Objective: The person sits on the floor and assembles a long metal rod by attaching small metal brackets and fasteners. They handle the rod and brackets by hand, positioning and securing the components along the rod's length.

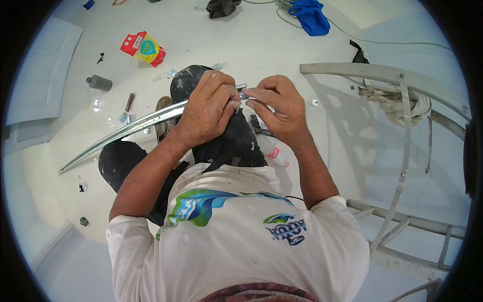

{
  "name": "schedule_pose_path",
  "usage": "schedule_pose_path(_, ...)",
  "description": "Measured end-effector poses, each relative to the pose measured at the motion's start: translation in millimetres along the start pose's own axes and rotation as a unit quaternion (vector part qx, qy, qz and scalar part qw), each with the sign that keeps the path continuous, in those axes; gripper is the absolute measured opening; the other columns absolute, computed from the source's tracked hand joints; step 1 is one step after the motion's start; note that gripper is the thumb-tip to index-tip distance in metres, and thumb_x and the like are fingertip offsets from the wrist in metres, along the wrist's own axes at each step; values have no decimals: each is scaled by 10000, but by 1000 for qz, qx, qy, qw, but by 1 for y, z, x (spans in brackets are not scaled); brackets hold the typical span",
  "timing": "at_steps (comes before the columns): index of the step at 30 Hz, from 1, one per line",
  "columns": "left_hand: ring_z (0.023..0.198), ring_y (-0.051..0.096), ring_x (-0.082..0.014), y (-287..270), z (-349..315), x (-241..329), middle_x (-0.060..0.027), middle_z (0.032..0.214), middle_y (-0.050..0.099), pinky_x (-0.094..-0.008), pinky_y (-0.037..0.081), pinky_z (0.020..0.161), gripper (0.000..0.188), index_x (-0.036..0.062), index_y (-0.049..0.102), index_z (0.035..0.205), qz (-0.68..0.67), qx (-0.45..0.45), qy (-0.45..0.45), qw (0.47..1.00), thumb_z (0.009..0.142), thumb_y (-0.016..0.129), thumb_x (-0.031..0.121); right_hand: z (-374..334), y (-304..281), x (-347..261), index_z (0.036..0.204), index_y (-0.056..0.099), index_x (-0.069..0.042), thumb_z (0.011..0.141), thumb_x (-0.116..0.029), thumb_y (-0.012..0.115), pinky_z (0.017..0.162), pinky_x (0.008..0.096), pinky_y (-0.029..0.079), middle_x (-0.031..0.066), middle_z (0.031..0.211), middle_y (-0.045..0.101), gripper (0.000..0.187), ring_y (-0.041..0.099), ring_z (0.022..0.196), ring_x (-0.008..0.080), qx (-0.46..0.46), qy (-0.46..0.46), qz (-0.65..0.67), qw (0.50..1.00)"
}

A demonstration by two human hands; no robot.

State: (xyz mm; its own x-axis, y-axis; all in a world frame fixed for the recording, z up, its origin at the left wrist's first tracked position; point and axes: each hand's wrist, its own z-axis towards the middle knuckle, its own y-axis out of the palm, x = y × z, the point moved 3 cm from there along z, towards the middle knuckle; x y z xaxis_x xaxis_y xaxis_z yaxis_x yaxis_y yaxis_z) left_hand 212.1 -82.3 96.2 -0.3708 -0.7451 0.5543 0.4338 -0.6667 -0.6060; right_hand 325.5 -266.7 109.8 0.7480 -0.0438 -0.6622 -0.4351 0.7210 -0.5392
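A long, shiny metal channel (136, 126) slants from the floor area at the left, over my knees, up to its near end at the middle. My left hand (209, 108) is closed around it close to that end, knuckles up. At the tip, the thumb and forefinger of my right hand (282, 108) pinch the channel's end; any small piece between these fingers is hidden. Dark trousers (226, 138) cover my knees under the channel, with a shoe (163, 118) showing between them.
A ladder (405, 131) stands at the right with a pale cloth (395, 100) by it. Around lie a red-yellow pouch (143, 49), a grey bottle (99, 82), a wooden-handled tool (130, 102), a clear red-labelled bottle (274, 152) and a blue bag (309, 16) beside a cable.
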Motion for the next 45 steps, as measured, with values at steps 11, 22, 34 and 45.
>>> schedule_pose_path(11, 1094, 636, -376, -2, -3, -4, -168, 1190, 626, -488, 543, 988, 292, 47, 662, 1132, -44, -16, 0, 999, 889, 815, -4, -1, 12, -8, 1065, 821, -35, 753, -15, 867, 727, 422, 568, 58, 1017, 725, 316, 697, 888, 267, -1, -205, -162, 965)
schedule_pose_path(22, 1297, 681, -349, -14, 3, -18, -148, 1346, 658, -438, 586, 1088, 488, 69, 653, 1284, -72, -59, -101, 990, 853, 868, -3, -48, 19, -14, 1049, 739, -13, 928, 0, 808, 755, 477, 535, 153, 986, 681, 140, 673, 873, 352, 12, -61, -140, 988)
schedule_pose_path(34, 1103, 784, -251, -22, 17, -50, -87, 1202, 813, -401, 621, 1075, 256, 57, 829, 1141, -186, -113, -205, 954, 900, 910, 85, -53, 24, 13, 1081, 704, -18, 1095, -89, 739, 794, 331, 584, 109, 1041, 777, 81, 739, 903, 156, 1, 282, 126, 951)
schedule_pose_path(45, 1106, 768, -271, -18, 6, -25, -109, 1158, 774, -412, 615, 1010, 237, 58, 759, 1043, -107, -61, -158, 980, 861, 908, 83, 5, 19, 20, 1293, 638, -8, 1046, -11, 786, 905, 322, 652, 143, 1189, 818, 288, 796, 1069, 176, 21, 240, 163, 957)
